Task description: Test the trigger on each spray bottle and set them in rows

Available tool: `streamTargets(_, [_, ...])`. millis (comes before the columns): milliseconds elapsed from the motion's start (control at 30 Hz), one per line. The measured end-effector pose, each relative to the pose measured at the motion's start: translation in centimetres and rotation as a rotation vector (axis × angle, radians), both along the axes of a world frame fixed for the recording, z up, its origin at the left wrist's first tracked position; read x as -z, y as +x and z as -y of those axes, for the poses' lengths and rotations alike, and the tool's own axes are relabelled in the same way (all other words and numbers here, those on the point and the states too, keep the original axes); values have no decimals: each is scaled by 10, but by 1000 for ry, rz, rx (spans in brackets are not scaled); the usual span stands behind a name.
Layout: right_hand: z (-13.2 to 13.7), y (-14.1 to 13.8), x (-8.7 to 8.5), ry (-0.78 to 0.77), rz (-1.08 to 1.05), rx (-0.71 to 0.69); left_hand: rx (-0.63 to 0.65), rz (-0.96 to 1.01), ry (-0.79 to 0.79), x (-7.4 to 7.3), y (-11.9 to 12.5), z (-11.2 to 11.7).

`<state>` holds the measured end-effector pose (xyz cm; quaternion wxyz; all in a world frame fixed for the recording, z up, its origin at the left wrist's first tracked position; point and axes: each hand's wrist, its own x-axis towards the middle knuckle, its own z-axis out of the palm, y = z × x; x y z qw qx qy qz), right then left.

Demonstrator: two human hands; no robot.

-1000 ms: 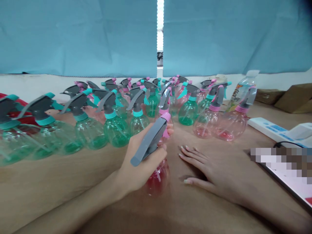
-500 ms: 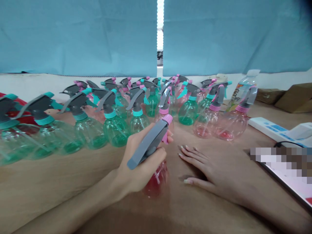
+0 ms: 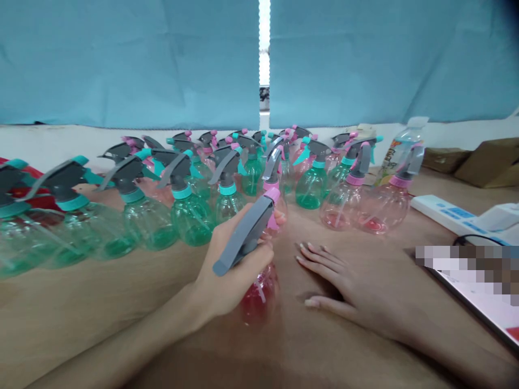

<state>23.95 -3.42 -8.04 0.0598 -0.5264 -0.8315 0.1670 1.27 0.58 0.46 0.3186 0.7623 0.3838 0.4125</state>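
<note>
My left hand [image 3: 235, 265] is closed around the neck of a pink spray bottle [image 3: 261, 300], its fingers by the pink trigger. The bottle's grey sprayer head with a pink nozzle points away from me, and its lower body shows below my hand. My right hand [image 3: 344, 281] lies flat on the wooden table [image 3: 324, 348], fingers spread, holding nothing. Just beyond my left hand stand a clear-green spray bottle [image 3: 229, 205] and another pink spray bottle [image 3: 272, 183], the latter partly hidden by the held one.
Several green spray bottles [image 3: 192, 219] line the left, with more behind. Two pink spray bottles [image 3: 383, 208] stand right of centre, near a labelled drink bottle [image 3: 399, 151]. A white power strip [image 3: 446, 213], a phone-like device [image 3: 482, 292] and cardboard boxes [image 3: 492, 162] are at right.
The sprayer head in my left hand has shifted slightly left and up, with a small shift of the whole view. My right hand stays flat in place.
</note>
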Motion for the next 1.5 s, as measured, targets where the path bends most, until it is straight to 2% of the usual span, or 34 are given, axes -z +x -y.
streamTargets(267, [1, 1, 1, 0, -14, 5, 70, 42, -36, 3, 0, 0])
streamTargets(800, [-2, 6, 15, 54, -70, -15, 43, 35, -14, 3, 1, -1])
streamTargets(1300, [-1, 7, 19, 79, -109, -8, 42, 31, -15, 3, 0, -1])
streamTargets(1500, [-1, 6, 15, 65, -123, -7, 4, -11, -22, 3, 0, -2])
